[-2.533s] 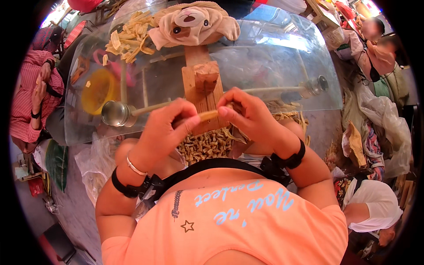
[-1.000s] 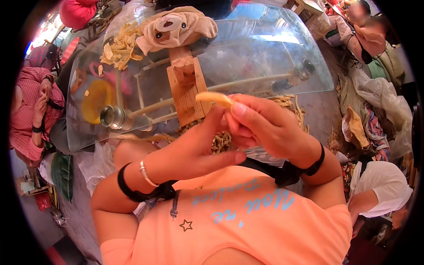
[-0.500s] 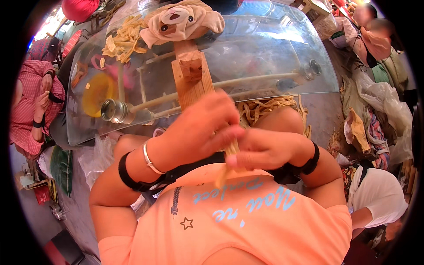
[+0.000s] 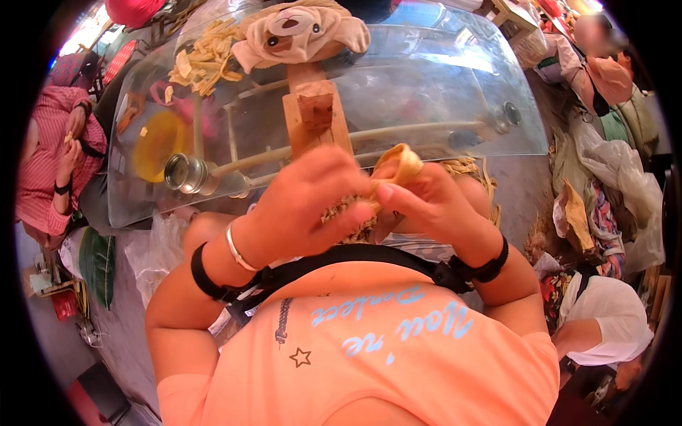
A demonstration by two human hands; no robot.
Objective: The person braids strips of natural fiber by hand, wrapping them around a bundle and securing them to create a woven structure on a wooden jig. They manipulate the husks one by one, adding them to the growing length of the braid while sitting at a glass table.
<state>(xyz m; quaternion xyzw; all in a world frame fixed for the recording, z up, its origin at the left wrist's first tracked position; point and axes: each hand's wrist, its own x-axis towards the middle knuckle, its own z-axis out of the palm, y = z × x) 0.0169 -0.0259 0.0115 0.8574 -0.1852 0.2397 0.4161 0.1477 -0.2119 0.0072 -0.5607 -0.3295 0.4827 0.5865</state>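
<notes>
My right hand [image 4: 444,202] pinches a flat, pale yellow dried strip [image 4: 406,165], which looks like husk and bends into a loop above the fingers. Close beside it, my left hand [image 4: 305,202] is curled toward the strip's near end. Its fingers are smeared by motion, so I cannot see whether they grip it. Below and between the hands shows a brown, knobbly braided piece [image 4: 344,207], partly covered by my left hand. Ahead stands a wooden block [image 4: 323,106] on a board, with a plush dog-faced cover [image 4: 291,32] behind it.
A glass table [image 4: 426,85] spans the space ahead, with a heap of dried strips [image 4: 206,57] at its far left. More strips [image 4: 465,167] lie beside my right knee. A yellow basin [image 4: 160,145] shows through the glass. People sit at left and right; plastic sheeting [image 4: 611,163] lies right.
My hands have moved apart slightly, the right one turning upward. The strip, earlier hanging down between them, now loops above my right fingers. The braided piece has come into sight.
</notes>
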